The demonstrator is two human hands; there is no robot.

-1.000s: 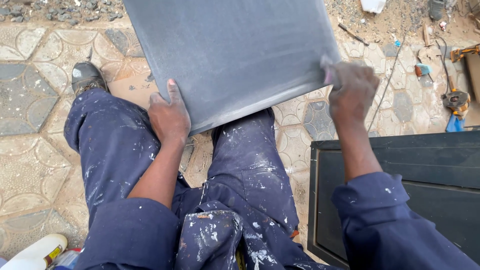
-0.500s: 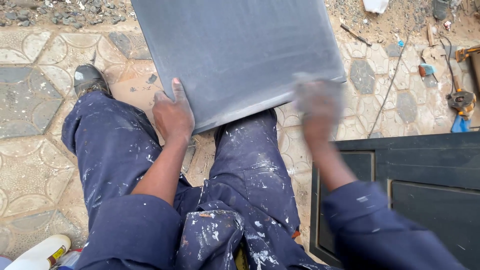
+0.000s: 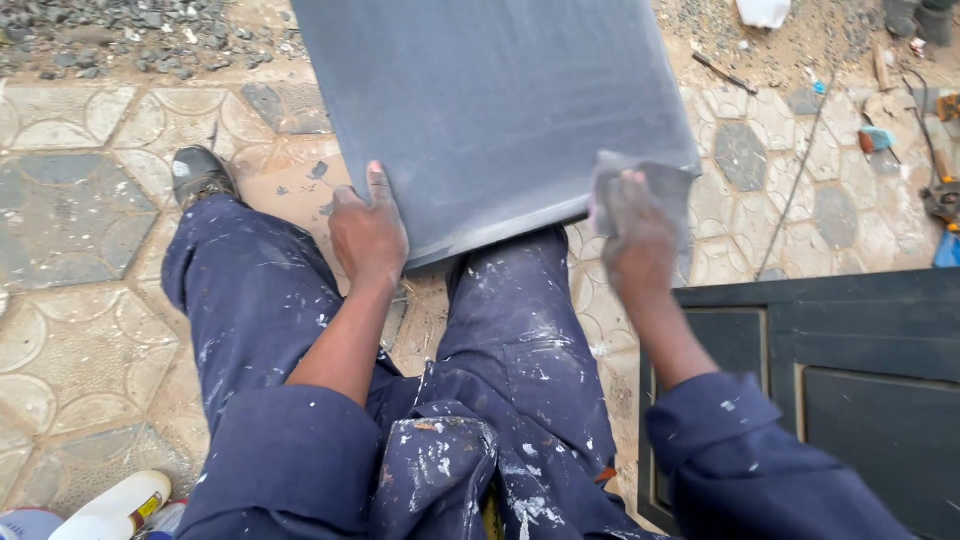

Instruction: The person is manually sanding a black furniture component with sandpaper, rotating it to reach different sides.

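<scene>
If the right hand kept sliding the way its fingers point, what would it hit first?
Nothing looks in the way: the right hand, pressing a grey sanding sheet, points up the bare grey panel, though depth is unclear.

grey panel (image 3: 490,100) | dusty, tilted on lap | sanding sheet (image 3: 640,190) | at near-right corner

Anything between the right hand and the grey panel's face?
Yes: a grey abrasive sheet lies under the right hand, pressed on the grey panel near its lower right corner. The left hand grips the lower edge bare.

Grey panel (image 3: 490,110) matt, dusty-smooth; sanding sheet (image 3: 640,190) probably abrasive paper.
</scene>
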